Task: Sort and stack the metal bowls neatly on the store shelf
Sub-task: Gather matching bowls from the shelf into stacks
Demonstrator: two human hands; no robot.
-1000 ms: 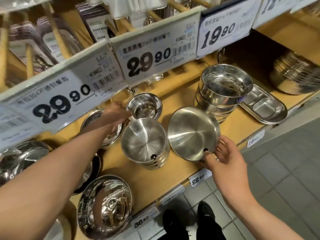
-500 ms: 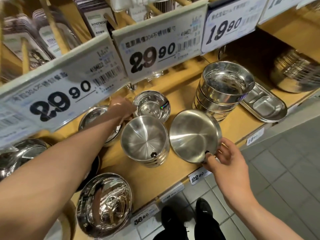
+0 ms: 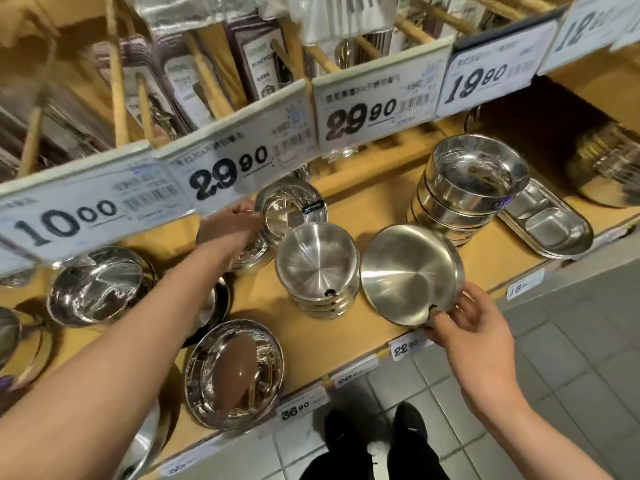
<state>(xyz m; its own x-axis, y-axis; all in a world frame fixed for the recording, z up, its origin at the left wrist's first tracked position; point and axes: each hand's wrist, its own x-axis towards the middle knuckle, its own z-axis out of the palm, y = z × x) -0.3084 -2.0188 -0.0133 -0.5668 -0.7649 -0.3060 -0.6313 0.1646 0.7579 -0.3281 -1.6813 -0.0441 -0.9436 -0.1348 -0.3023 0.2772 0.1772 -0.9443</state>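
right hand [image 3: 474,327] is pinching the near rim of a brushed bowl [image 3: 410,271] at the shelf [image 3: 263,306] front edge. bowl is tipping up off the shelf, near rim lifted, open mouth facing up and left toward the camera. round, so no long axis to call.

just left of it, almost touching, a stack of matching bowls [image 3: 317,268] is sitting upright, mouths up.

left hand [image 3: 228,230] is reaching under the price tags [image 3: 225,174], fingers curling round the left rim of a small shiny bowl [image 3: 291,211] behind the stack. that bowl is tilting, mouth facing forward toward the camera, over a low stack that the hand mostly hides.

back right, a taller stack of straight-sided bowls [image 3: 467,181] is standing upright, with a divided tray [image 3: 550,226] just beside it. front left, a mirror-finish bowl [image 3: 235,372] is lying mouth up at the shelf edge.
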